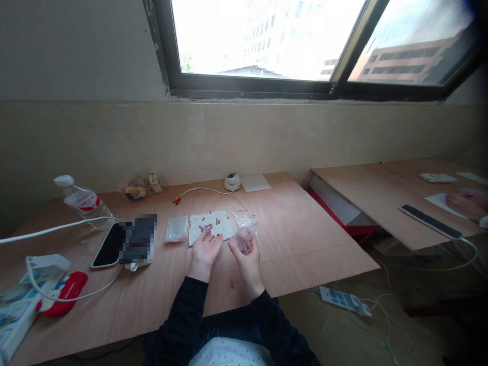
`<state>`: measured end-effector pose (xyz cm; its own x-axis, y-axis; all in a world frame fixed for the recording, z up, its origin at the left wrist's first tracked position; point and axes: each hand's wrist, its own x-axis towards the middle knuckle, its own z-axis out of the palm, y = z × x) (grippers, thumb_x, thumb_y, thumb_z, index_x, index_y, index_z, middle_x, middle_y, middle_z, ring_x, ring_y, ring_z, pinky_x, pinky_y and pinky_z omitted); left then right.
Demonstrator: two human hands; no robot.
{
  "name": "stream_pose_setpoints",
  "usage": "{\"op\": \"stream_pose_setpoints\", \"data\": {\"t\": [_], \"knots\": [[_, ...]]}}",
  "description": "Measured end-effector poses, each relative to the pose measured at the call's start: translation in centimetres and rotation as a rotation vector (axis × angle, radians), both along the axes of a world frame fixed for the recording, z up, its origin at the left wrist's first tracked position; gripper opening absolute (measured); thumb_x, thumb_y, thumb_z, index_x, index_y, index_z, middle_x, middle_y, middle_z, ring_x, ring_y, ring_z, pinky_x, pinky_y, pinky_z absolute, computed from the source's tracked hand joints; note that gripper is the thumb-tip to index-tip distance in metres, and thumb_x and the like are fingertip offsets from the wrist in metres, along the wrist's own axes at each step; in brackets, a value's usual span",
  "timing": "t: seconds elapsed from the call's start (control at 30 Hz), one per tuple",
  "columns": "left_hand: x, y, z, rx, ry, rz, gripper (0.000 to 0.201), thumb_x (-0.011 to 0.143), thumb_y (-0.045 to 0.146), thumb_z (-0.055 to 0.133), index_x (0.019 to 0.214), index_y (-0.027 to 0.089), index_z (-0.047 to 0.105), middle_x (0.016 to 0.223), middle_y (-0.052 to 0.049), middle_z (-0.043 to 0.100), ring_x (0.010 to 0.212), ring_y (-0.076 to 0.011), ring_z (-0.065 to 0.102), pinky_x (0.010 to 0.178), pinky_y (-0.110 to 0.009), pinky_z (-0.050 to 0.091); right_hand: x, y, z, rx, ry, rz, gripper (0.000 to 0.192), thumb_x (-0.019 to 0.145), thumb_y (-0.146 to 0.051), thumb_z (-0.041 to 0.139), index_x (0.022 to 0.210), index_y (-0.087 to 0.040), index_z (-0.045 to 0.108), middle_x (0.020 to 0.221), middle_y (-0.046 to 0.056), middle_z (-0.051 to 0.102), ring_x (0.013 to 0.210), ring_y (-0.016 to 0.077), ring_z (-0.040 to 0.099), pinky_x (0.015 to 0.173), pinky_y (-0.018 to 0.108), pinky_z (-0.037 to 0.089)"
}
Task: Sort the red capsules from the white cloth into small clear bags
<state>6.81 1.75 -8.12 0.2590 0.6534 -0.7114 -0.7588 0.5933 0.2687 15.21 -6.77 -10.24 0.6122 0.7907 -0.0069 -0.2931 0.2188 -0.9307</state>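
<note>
My left hand (206,249) lies palm up at the near edge of a white sheet (210,227) scattered with several small red pieces (209,225); whether a piece rests in the palm I cannot tell. My right hand (246,249) holds a small clear zip bag (244,235) just right of the sheet. Another clear zip bag (245,219) lies behind it on the wooden table (297,239). A third flat clear bag (176,229) lies left of the sheet.
A phone (109,246) and a blurred dark item (139,238) lie to the left. Farther left are a water bottle (84,202), a white cable (57,230) and a red object (63,292). A small white camera (232,181) sits at the back. Another person's hand (463,205) rests on the neighbouring table.
</note>
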Motion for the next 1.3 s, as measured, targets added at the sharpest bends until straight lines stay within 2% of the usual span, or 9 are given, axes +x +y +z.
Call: {"op": "stream_pose_setpoints", "data": {"t": [0.2, 0.37, 0.47, 0.6, 0.7, 0.8, 1.0, 1.17, 1.3], "knots": [[-0.6, 0.0, 0.0, 0.086, 0.1, -0.066, 0.038, 0.09, 0.018, 0.032, 0.126, 0.01, 0.042, 0.125, -0.023, 0.047, 0.112, -0.025, 0.055, 0.067, -0.032, 0.058, 0.1, 0.1, -0.2, -0.036, 0.052, -0.015, 0.066, 0.066, -0.028, 0.072, 0.126, -0.019, 0.044, 0.112, 0.008, 0.062, 0.113, 0.0237, 0.055, 0.102, 0.043, 0.038], [-1.0, 0.9, -0.1, 0.305, 0.294, -0.166, 0.024, 0.085, 0.007, 0.037, 0.096, 0.009, 0.059, 0.098, -0.017, 0.061, 0.085, -0.0179, 0.065, 0.065, -0.028, 0.056, 0.4, 0.3, -0.6, -0.056, 0.17, 0.001, 0.063, 0.064, -0.027, 0.07, 0.122, -0.017, 0.048, 0.11, 0.008, 0.064, 0.108, 0.0234, 0.058, 0.1, 0.041, 0.039], [-0.6, 4.1, 0.3, 0.524, 0.508, -0.243, 0.015, 0.08, 0.006, 0.049, 0.084, 0.01, 0.062, 0.089, -0.013, 0.065, 0.083, -0.0169, 0.065, 0.07, -0.027, 0.053, 0.7, 0.4, -0.6, -0.078, 0.241, 0.004, 0.061, 0.062, -0.026, 0.07, 0.119, -0.017, 0.051, 0.107, 0.009, 0.065, 0.106, 0.025, 0.059, 0.096, 0.042, 0.043], [0.4, 11.1, 0.8, 0.824, 0.885, -0.344, 0.013, 0.08, 0.012, 0.056, 0.088, 0.014, 0.065, 0.098, -0.008, 0.066, 0.098, -0.0169, 0.06, 0.086, -0.028, 0.047, 0.9, 0.3, -0.5, -0.08, 0.257, 0.013, 0.057, 0.063, -0.026, 0.069, 0.117, -0.018, 0.052, 0.108, 0.009, 0.066, 0.106, 0.0242, 0.06, 0.094, 0.04, 0.044], [0.8, 15.6, 0.3, 0.977, 1.128, -0.493, 0.024, 0.085, 0.027, 0.055, 0.106, 0.015, 0.058, 0.113, -0.008, 0.059, 0.099, -0.0196, 0.058, 0.085, -0.041, 0.048, 0.9, 0.1, -0.4, -0.073, 0.331, 0.034, 0.054, 0.062, -0.024, 0.07, 0.113, -0.017, 0.054, 0.106, 0.009, 0.067, 0.104, 0.0231, 0.061, 0.094, 0.037, 0.044], [1.1, 18.3, -0.8, 1.113, 1.306, -0.635, 0.03, 0.087, 0.031, 0.052, 0.114, 0.016, 0.054, 0.117, -0.009, 0.056, 0.099, -0.02, 0.057, 0.083, -0.041, 0.049, 1.0, -0.2, -0.6, -0.104, 0.475, 0.08, 0.053, 0.06, -0.021, 0.071, 0.11, -0.017, 0.054, 0.1, 0.009, 0.069, 0.101, 0.0238, 0.063, 0.086, 0.035, 0.049], [2.7, 19.9, -3.4, 1.277, 1.536, -0.8, 0.03, 0.087, 0.031, 0.052, 0.114, 0.017, 0.054, 0.117, -0.009, 0.056, 0.098, -0.0196, 0.057, 0.083, -0.04, 0.05, 2.1, -0.7, -1.0, -0.13, 0.575, 0.044, 0.05, 0.054, -0.016, 0.073, 0.1, -0.016, 0.056, 0.091, 0.008, 0.071, 0.096, 0.0249, 0.064, 0.073, 0.034, 0.053], [3.0, 20.4, -5.0, 1.313, 1.654, -0.845, 0.03, 0.087, 0.031, 0.052, 0.113, 0.017, 0.054, 0.116, -0.009, 0.056, 0.098, -0.0196, 0.057, 0.083, -0.04, 0.049, 2.5, -0.6, -1.1, -0.119, 0.57, 0.045, 0.05, 0.056, -0.017, 0.074, 0.103, -0.017, 0.057, 0.092, 0.008, 0.071, 0.096, 0.0232, 0.064, 0.07, 0.031, 0.053], [2.6, 20.4, -5.5, 1.312, 1.693, -0.832, 0.029, 0.087, 0.031, 0.052, 0.113, 0.017, 0.055, 0.116, -0.009, 0.056, 0.097, -0.0193, 0.058, 0.082, -0.04, 0.05, 2.7, -0.5, -1.3, -0.092, 0.545, 0.032, 0.046, 0.057, -0.014, 0.072, 0.101, -0.017, 0.058, 0.091, 0.006, 0.071, 0.093, 0.0209, 0.065, 0.074, 0.03, 0.053]]}}
